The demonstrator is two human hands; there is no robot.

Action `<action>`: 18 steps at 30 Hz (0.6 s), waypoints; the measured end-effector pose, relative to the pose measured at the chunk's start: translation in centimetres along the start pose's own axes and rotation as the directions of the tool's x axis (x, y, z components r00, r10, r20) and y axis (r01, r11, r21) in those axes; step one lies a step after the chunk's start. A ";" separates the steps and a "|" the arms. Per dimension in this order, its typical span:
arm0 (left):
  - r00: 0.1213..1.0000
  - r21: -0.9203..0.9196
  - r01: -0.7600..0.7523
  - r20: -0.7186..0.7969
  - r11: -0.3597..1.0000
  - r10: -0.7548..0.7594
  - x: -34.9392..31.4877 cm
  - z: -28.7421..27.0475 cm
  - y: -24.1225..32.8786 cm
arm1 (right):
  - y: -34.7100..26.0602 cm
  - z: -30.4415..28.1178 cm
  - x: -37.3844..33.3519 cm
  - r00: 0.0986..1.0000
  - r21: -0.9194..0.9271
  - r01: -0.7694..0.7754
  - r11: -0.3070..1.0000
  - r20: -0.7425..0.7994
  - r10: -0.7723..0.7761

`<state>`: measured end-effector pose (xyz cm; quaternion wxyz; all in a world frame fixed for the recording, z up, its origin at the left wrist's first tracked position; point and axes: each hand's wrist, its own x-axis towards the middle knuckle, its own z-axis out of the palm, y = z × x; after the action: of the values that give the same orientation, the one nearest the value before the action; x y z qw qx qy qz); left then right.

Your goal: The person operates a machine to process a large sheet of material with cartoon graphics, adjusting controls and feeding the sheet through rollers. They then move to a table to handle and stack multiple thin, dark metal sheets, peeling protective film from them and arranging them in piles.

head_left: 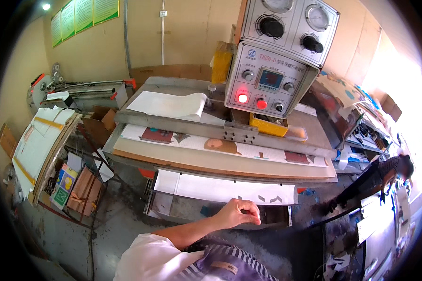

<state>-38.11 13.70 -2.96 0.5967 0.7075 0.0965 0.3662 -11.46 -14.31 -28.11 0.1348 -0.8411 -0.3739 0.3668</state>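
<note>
My left hand reaches in from the lower left, out of a white sleeve. Its fingers are curled together as in a pinch; whether anything small is between them I cannot make out. Just beyond it lies a long white sheet with a few small grey shapes, on a low shelf of the machine; the hand overlaps its near edge in view, and contact is unclear. Above, a printed strip with brown and dark red shapes rests on a beige board. My right hand is out of view.
A grey control box with knobs, gauges and a lit red lamp rises over the bench. A yellow tray and a curled white sheet sit on the metal top. At left stands a paper-covered rack; at right, another person bends over.
</note>
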 end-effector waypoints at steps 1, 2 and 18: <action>1.000 0.009 -0.009 -0.003 1.000 0.009 -0.2 -0.7 -0.3 | 0.7 0.7 -0.5 1.000 0.004 -0.027 1.000 -0.001 0.027; 1.000 0.017 -0.018 -0.004 1.000 0.018 -0.3 -1.4 -0.6 | 1.3 1.4 -1.0 0.999 0.006 -0.052 0.999 -0.006 0.052; 0.950 0.822 -0.083 0.236 0.564 -0.205 -3.1 -0.3 -16.5 | 18.7 22.9 -12.6 0.893 0.315 -0.408 0.857 -0.058 0.447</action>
<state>-35.56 16.61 -19.29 0.2176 0.9471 0.1872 0.1438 -23.71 -37.33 -46.89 0.1973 -0.8954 -0.1093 0.3840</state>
